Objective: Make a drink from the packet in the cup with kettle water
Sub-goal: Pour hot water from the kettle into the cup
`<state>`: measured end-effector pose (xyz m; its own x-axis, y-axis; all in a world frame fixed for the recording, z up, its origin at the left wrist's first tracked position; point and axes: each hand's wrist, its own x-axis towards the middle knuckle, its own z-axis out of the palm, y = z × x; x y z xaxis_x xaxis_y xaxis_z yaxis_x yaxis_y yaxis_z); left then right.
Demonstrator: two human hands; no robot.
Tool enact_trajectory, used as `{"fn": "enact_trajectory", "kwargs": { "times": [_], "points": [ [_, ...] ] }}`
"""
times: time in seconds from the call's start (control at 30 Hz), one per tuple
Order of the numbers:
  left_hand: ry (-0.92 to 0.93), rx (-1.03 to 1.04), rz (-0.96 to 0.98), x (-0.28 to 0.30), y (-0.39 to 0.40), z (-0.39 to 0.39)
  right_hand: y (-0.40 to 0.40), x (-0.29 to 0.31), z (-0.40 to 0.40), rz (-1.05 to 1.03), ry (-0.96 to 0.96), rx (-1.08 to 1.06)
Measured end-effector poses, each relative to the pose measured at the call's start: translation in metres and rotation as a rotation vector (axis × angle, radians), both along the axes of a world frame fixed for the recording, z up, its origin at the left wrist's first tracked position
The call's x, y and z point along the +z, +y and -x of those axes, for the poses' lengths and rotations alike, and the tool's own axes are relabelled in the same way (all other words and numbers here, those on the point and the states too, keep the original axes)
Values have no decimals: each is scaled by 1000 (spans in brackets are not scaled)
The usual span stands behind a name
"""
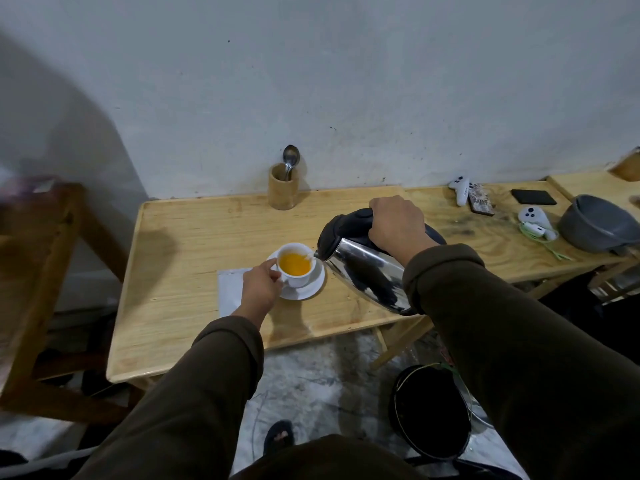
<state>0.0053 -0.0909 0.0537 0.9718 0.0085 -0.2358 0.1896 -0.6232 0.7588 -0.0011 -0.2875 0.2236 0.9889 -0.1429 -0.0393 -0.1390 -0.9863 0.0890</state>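
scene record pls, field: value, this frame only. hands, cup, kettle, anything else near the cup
left hand: grips the cup handle, steadying it
right hand: closed on the kettle handle
kettle: steel, black lid, tilted, spout at the cup rim
cup: white, upright, part full of orange liquid
saucer: white, under the cup
packet: white, flat on the table beside the saucer
spoon: standing in the wooden holder by the wall
table: light wood

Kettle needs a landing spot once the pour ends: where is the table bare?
Bare wood lies between the wooden holder and the cup, and on the table's near-left part. The far right is crowded with controllers and a grey bowl.
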Motion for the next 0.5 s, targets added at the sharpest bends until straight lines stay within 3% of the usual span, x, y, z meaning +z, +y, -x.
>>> {"fn": "enact_trajectory", "kwargs": {
  "times": [0.3,0.5],
  "points": [
    [-23,94,50,-6,-11,10,-25,-3,1,-174,-29,-58],
    [-128,89,-95,-12,-27,25,-62,-9,9,-380,-127,-140]
  ]
}}
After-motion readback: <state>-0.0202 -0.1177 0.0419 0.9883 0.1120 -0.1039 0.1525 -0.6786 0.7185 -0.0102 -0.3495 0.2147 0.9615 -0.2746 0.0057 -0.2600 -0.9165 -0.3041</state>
